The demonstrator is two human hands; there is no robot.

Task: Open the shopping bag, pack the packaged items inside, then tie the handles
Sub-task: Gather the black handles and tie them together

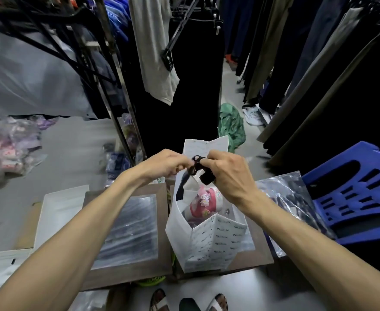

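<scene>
White paper shopping bag is standing upright in front of you, already holding a pink packaged item. Directly above the bag's mouth, your left hand and right hand are pinching its dark handles, apparently working the knot; tying looks unfinished.
</scene>
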